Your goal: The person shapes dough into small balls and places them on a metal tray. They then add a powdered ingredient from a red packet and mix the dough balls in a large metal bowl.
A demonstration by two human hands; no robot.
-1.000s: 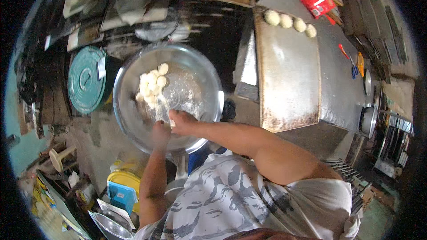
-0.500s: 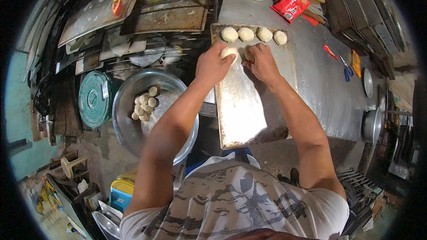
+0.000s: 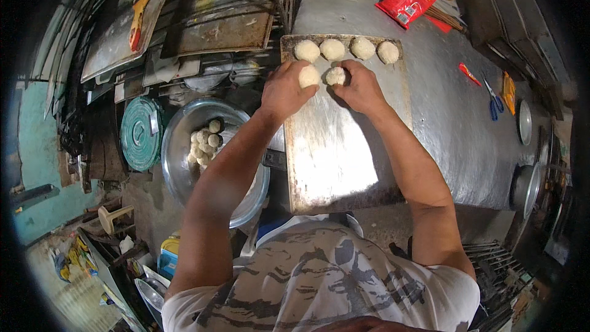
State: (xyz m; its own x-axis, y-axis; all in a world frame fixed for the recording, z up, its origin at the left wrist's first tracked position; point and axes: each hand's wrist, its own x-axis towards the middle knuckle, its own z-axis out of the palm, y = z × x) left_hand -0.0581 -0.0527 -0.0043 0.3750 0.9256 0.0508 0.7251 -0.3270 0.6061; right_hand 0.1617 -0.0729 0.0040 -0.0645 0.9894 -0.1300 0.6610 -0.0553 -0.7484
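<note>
At the tray's (image 3: 329, 147) far end, the left hand (image 3: 284, 89) grips one dough ball (image 3: 309, 77), the right hand (image 3: 362, 88) another ball (image 3: 335, 76), both just nearer the wearer than the tray's row of four balls (image 3: 362, 48). A light hold and even gaps should keep them round and apart.

The dough balls (image 3: 309, 76) in the left hand (image 3: 286, 91) and right hand (image 3: 361, 88) are pale cream, like the row of balls (image 3: 332, 49) beyond them. Beneath both hands, the tray (image 3: 326, 123) is silver-grey with mottled brown edges. Right of the right hand, the scissors (image 3: 493, 97) are blue-handled; beyond that hand, the packet (image 3: 407, 3) is red. Left of the left hand, the lid (image 3: 140, 135) is green. Behind both hands, the shirt (image 3: 319, 270) is white with grey-brown blotches.
</note>
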